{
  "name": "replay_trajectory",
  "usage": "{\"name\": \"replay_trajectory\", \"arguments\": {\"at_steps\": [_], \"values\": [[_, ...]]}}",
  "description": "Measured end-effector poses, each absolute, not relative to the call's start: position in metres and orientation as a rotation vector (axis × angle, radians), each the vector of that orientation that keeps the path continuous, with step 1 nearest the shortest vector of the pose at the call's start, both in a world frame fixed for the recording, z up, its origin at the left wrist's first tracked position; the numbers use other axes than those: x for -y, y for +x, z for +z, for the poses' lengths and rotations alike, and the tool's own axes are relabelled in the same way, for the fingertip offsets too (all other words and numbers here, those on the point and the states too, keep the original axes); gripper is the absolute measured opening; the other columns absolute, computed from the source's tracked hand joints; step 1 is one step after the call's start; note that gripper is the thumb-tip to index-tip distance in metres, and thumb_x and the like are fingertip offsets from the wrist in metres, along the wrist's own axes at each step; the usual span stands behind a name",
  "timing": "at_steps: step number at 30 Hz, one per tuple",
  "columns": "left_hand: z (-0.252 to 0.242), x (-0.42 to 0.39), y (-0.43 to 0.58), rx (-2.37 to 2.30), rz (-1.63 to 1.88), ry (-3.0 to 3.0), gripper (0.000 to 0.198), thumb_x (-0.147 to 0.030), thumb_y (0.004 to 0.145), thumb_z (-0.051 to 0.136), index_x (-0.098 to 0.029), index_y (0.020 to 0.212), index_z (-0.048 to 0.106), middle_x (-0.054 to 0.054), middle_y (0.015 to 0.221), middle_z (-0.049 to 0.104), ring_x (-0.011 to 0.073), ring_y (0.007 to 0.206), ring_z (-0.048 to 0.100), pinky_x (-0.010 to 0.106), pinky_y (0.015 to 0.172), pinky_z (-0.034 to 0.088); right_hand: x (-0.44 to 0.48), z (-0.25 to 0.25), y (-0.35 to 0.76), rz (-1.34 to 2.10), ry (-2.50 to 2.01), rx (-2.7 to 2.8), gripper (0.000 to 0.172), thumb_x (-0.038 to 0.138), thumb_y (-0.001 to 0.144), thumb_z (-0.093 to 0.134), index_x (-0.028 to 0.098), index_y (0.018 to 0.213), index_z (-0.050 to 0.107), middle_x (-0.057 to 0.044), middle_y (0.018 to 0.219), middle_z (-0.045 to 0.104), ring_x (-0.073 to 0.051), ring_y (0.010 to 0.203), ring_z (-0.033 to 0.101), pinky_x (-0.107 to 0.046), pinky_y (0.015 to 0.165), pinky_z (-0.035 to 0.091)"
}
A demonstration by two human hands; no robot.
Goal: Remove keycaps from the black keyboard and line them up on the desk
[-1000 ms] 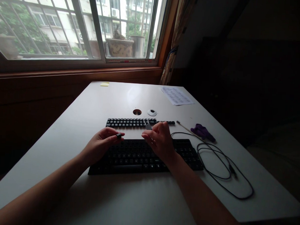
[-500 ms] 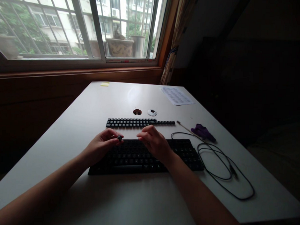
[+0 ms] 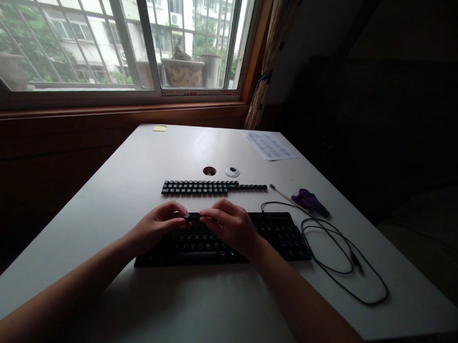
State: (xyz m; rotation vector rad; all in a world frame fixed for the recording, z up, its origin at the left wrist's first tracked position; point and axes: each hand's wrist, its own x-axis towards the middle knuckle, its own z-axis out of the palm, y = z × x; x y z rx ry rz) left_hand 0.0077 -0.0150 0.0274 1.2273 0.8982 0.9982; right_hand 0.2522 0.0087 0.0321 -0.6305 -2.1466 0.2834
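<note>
A black keyboard lies in front of me, its upper left part bare of keycaps and partly hidden by my hands. Between thumb and fingertips, my left hand pinches a small black keycap just above that bare part. My right hand is closed in a pinch a little to the right of the keycap, over the keyboard; whatever its fingertips may hold is too small to name. Behind the keyboard, loose black keycaps stand in several neat rows.
A black cable loops right of the keyboard. Beyond it lie a thin brush-like stick and a purple cloth. Printed sheets, a yellow note, a round hole and its white cover are farther back on the white table.
My right hand has moved left and slightly down, its fingertips now close to the keycap. My left hand, still holding the keycap, has shifted slightly right and down.
</note>
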Motion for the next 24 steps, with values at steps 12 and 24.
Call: {"name": "replay_trajectory", "arguments": {"at_steps": [12, 24], "values": [[0.03, 0.016, 0.007, -0.977, 0.92, 1.375, 0.018, -0.033, 0.08, 0.076, -0.02, 0.091, 0.071, 0.004, 0.09, 0.069, 0.0198, 0.086, 0.062, 0.028, 0.078, 0.049, -0.002, 0.031, 0.242, 0.315, -0.599, 2.2, 0.024, 0.035, 0.094, 0.061, 0.026, 0.114, 0.07, -0.004, 0.089, 0.064, -0.014, 0.072, 0.06, -0.027, 0.065, 0.051], [0.034, 0.017, 0.008, -1.016, 0.855, 1.538, 0.02, -0.037, 0.087, 0.068, -0.02, 0.098, 0.07, 0.006, 0.094, 0.069, 0.021, 0.088, 0.062, 0.029, 0.079, 0.049, -0.003, 0.031, 0.241, 0.311, -0.629, 2.244, 0.02, 0.031, 0.092, 0.06, 0.024, 0.108, 0.069, -0.005, 0.092, 0.065, -0.014, 0.071, 0.06, -0.027, 0.065, 0.051]]}}
